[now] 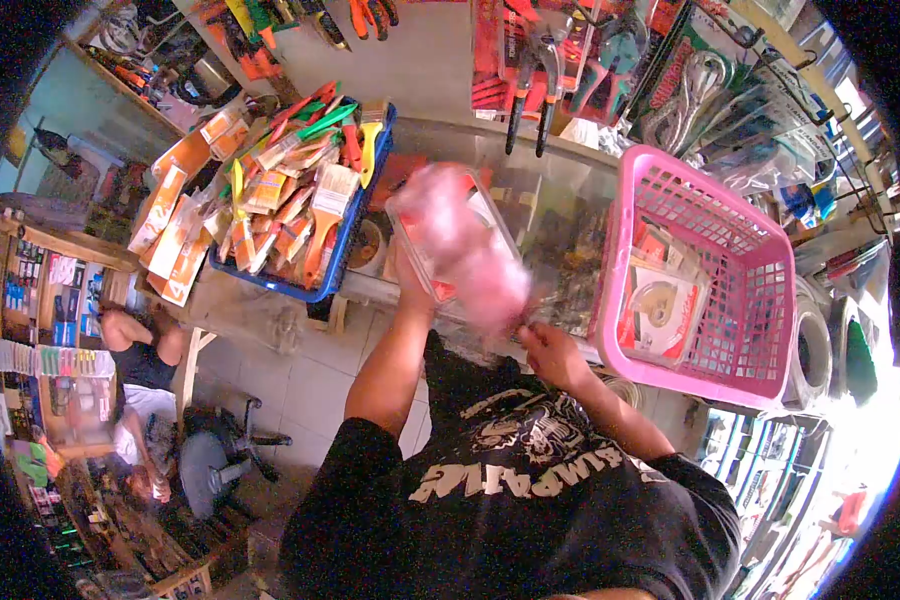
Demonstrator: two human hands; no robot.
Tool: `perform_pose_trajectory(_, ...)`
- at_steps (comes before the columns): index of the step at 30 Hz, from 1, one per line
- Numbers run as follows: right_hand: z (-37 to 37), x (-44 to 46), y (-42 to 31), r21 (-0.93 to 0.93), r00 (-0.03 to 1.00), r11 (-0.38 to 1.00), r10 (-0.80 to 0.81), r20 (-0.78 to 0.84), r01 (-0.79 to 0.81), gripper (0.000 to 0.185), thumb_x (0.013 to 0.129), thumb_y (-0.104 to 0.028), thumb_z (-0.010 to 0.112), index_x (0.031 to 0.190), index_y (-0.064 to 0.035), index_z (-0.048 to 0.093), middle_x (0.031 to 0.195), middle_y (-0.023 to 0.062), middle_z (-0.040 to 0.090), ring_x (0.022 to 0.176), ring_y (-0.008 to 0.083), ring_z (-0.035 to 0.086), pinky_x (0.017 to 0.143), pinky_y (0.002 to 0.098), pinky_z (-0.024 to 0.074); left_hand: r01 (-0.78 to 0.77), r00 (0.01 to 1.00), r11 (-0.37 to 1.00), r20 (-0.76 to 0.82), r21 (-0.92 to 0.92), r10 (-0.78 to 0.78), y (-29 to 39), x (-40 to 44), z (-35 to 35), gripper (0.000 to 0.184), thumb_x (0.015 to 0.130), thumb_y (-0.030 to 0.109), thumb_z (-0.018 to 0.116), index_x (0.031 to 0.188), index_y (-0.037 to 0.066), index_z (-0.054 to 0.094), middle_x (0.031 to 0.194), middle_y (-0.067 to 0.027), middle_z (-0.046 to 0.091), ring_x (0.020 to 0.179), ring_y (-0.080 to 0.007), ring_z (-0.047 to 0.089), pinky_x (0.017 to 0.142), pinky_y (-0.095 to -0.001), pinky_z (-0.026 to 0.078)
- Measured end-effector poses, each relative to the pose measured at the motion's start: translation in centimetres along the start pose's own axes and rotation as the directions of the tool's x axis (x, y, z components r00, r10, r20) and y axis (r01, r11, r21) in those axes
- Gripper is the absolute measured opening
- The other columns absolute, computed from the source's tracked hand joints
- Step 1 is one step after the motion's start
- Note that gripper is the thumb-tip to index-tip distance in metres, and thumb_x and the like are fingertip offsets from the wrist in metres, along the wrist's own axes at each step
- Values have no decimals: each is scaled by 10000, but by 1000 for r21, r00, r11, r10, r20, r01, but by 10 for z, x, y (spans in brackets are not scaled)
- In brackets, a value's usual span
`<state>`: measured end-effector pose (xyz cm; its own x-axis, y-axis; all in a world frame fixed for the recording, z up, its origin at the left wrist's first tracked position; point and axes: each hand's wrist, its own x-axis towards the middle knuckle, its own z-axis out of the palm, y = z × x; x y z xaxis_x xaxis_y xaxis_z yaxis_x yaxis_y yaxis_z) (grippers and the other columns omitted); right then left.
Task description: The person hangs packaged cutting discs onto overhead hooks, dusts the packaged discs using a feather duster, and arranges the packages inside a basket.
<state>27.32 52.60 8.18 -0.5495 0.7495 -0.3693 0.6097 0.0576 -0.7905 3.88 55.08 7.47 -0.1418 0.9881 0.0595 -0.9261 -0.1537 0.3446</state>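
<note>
Nearest, toward six o'clock: right hand (547,346) closed on the handle of a blurred pink thing, probably a duster (492,292), left hand (418,288) gripping the near-left edge of a flat pack (490,212) above the counter (555,185). Too hard a stroke could lever the pack from that one-sided grip. Farther, at ten o'clock, a bumped blue tray (327,293) could shed its heaped brushes (334,190).

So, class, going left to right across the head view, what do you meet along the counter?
Orange-and-white packets, blue tray of paintbrushes, left hand, right hand, pink basket.
</note>
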Motion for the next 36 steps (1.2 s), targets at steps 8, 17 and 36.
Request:
perform_pose_trajectory(8,-2,3,-10,-29,991,999,48,128,-45,447,905,-410,412,1052,-8,543,1027,274,563,988,434,523,836,460,418,23,1000,1000,8,-1,-23,-1,-2,-4,554,900,466,345,1303,85,366,1214,-97,477,1092,-263,496,946,-438,400)
perform_pose_trajectory(17,5,6,3,108,999,993,51,2,-50,390,908,-390,446,894,-5,508,724,161,520,692,249,515,629,388,416,34,999,999,-1,8,-34,-4,-2,-10,585,894,494,334,1311,85,364,1252,-109,463,1119,-277,485,967,-440,382)
perform_pose_trajectory(36,4,-9,-4,127,999,992,-27,35,22,382,915,-366,461,799,-6,514,549,31,469,493,120,441,468,290,368,-16,999,950,25,-310,25,-12,1,-28,516,890,456,347,1222,81,471,1177,-95,520,1046,-266,511,908,-428,411)
